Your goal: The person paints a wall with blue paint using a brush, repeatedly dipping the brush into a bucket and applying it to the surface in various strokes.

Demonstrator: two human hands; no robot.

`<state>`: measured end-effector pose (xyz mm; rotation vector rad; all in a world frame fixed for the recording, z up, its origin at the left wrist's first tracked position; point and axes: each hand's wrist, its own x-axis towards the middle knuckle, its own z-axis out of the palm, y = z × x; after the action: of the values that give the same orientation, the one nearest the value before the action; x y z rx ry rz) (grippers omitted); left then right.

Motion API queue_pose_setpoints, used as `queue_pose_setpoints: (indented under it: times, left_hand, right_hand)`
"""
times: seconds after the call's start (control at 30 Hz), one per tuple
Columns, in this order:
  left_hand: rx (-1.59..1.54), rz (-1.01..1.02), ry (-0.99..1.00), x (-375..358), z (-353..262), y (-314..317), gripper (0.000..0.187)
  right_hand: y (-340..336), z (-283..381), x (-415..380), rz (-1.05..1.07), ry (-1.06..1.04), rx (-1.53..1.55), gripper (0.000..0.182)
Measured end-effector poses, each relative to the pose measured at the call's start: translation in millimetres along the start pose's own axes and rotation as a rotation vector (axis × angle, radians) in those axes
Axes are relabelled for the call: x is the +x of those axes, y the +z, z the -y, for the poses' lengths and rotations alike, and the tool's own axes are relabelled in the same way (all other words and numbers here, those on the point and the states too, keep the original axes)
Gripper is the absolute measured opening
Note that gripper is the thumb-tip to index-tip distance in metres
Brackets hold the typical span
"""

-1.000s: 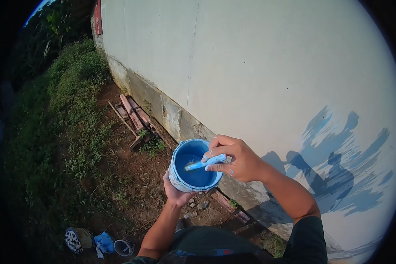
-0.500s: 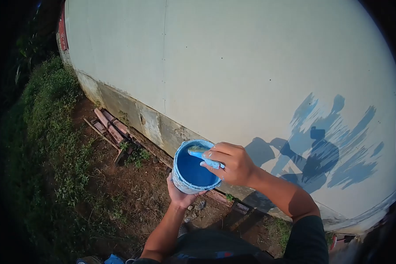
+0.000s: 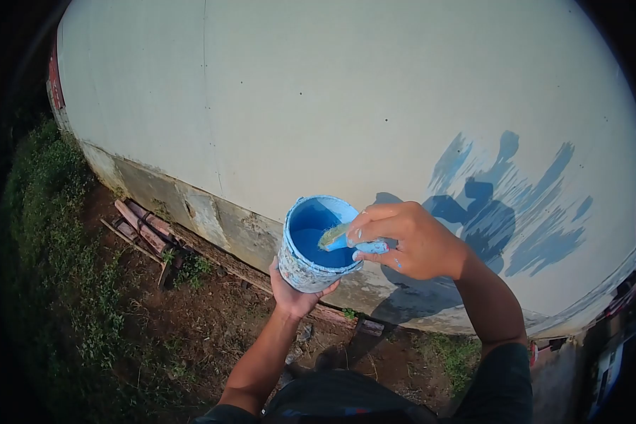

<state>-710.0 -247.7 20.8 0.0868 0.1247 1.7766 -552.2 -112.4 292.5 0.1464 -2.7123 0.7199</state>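
Though brush bristles (image 3: pixel 331 235) visible, handle (image 3: pixel 376 247) partly behind fingers (image 3: pixel 380 228).

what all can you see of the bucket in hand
The bucket is round, plastic by its look, its pale outside blotched and speckled. The rim and inside are coated blue, with blue paint lying below the rim. Its open mouth is turned towards the camera. The left hand holds it low, in mid-air. The brush is at its mouth; whether they touch is unclear.

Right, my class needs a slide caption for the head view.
The left hand holds a spattered bucket of blue paint, the right hand a brush at its mouth, beside a blue-streaked wall.
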Motion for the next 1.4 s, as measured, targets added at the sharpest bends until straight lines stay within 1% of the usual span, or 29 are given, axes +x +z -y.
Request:
queue_pose_setpoints:
  times: [0.07, 0.17, 0.2, 0.23, 0.3, 0.37, 0.4, 0.47, 0.5, 0.57, 0.6, 0.67, 0.7, 0.77, 0.8, 0.87, 0.9, 0.93, 0.97, 1.0, 1.03, 1.07, 1.1, 1.17, 1.23, 1.3, 1.4]
  left_hand:
    - [0.018, -0.014, -0.023, 11.0, 9.1, 8.9, 0.088]
    - [0.019, -0.010, -0.018, 22.8, 25.8, 20.0, 0.087]
    - [0.002, 0.040, -0.031, 28.1, 28.2, 20.9, 0.086]
    - [0.013, 0.050, -0.023, 32.2, 31.7, 21.5, 0.086]
    - [-0.008, 0.029, -0.041, 40.8, 37.2, 23.3, 0.084]
    - [-0.005, 0.078, -0.030, 49.1, 42.7, 23.5, 0.085]
    - [-0.011, 0.097, -0.035, 53.8, 46.6, 23.1, 0.086]
    - [-0.025, 0.120, -0.038, 64.8, 53.4, 23.2, 0.087]
    - [-0.018, 0.131, -0.030, 69.0, 57.3, 25.0, 0.087]
    - [-0.030, 0.128, -0.011, 72.9, 65.4, 27.8, 0.087]
    - [-0.051, 0.131, 0.004, 73.6, 69.7, 28.2, 0.087]
    - [-0.020, 0.105, 0.009, 75.1, 72.4, 26.0, 0.087]
    - [0.007, 0.081, 0.013, 73.3, 73.3, 24.1, 0.087]
    - [0.008, 0.075, 0.011, 66.3, 74.2, 20.7, 0.087]
    - [0.013, 0.082, 0.013, 66.5, 74.2, 20.5, 0.088]
    - [0.020, 0.095, 0.024, 62.9, 74.4, 13.1, 0.088]
    - [0.025, 0.098, 0.032, 59.8, 73.4, 8.7, 0.087]
    - [0.038, 0.038, 0.048, 56.4, 73.5, 7.9, 0.087]
    - [0.044, 0.038, 0.036, 52.3, 72.3, 6.3, 0.087]
    - [0.015, 0.040, 0.055, 49.5, 72.1, 4.5, 0.087]
    - [-0.016, 0.045, 0.074, 46.9, 71.6, 4.6, 0.088]
    - [-0.034, 0.077, 0.091, 45.2, 71.7, 5.5, 0.088]
    - [-0.041, 0.080, 0.084, 44.4, 71.8, 4.6, 0.088]
    - [-0.051, 0.047, 0.103, 39.3, 68.1, 1.7, 0.088]
    - [-0.053, 0.054, 0.097, 39.1, 60.5, -1.8, 0.088]
    - [-0.060, 0.064, 0.092, 39.8, 55.0, -3.9, 0.088]
    - [-0.073, 0.033, 0.068, 40.2, 46.4, -7.3, 0.089]
  right_hand:
    - [-15.7, -0.3, -4.6, 0.096, -0.008, -0.036, 0.024]
    - [-30.4, -4.9, -15.5, 0.018, -0.022, -0.066, 0.026]
    - [-36.2, -7.0, -19.3, 0.009, -0.034, -0.073, 0.026]
    - [-41.6, -9.4, -24.0, -0.009, -0.032, -0.075, 0.026]
    - [-53.9, -18.9, -29.0, -0.035, -0.045, -0.084, 0.026]
    - [-64.5, -38.1, -31.4, -0.289, -0.183, -0.064, 0.027]
    - [-71.2, -46.6, -31.8, -0.292, -0.198, -0.069, 0.027]
    - [-86.4, -64.2, -30.2, -0.521, -0.207, -0.114, 0.029]
    - [-94.1, -74.7, -28.4, -0.524, -0.222, -0.118, 0.029]
    - [-108.3, -99.0, -23.0, -0.630, -0.330, -0.552, 0.027]
    - [-114.8, -112.7, -20.5, -0.634, -0.334, -0.550, 0.027]
    - [-123.5, -140.2, -15.6, -0.651, -0.445, -0.926, 0.025]
    - [-126.0, -153.0, -13.1, -0.651, -0.439, -0.921, 0.025]
    - [-126.6, -176.2, -10.8, -0.641, -0.430, -1.101, 0.023]
    - [-123.1, -186.2, -12.4, -0.641, -0.430, -1.103, 0.023]
    - [-111.2, -203.5, -14.2, -0.627, -0.375, -1.200, 0.018]
    - [-98.9, -212.2, -17.1, -0.637, -0.368, -1.204, 0.018]
    - [-81.8, -216.7, -22.3, -0.583, -0.336, -1.165, 0.020]
    - [-67.5, -221.3, -27.5, -0.525, -0.304, -1.126, 0.022]
    - [-57.4, -223.0, -31.1, -0.524, -0.293, -1.132, 0.022]
    - [-48.8, -221.7, -33.6, -0.441, -0.274, -1.050, 0.025]
    - [-46.3, -221.8, -35.8, -0.356, -0.256, -0.969, 0.027]
    - [-54.0, -218.2, -34.8, -0.350, -0.250, -0.975, 0.027]
    - [-84.5, -197.7, -24.1, -0.381, -0.177, -0.807, 0.030]
    - [-129.4, -169.4, -9.6, -0.608, -0.273, -0.934, 0.036]
    - [-171.9, -155.3, -4.5, -0.743, -0.230, -1.042, 0.034]
    - [-174.9, -164.5, -11.1, -0.721, -0.219, -1.112, 0.033]
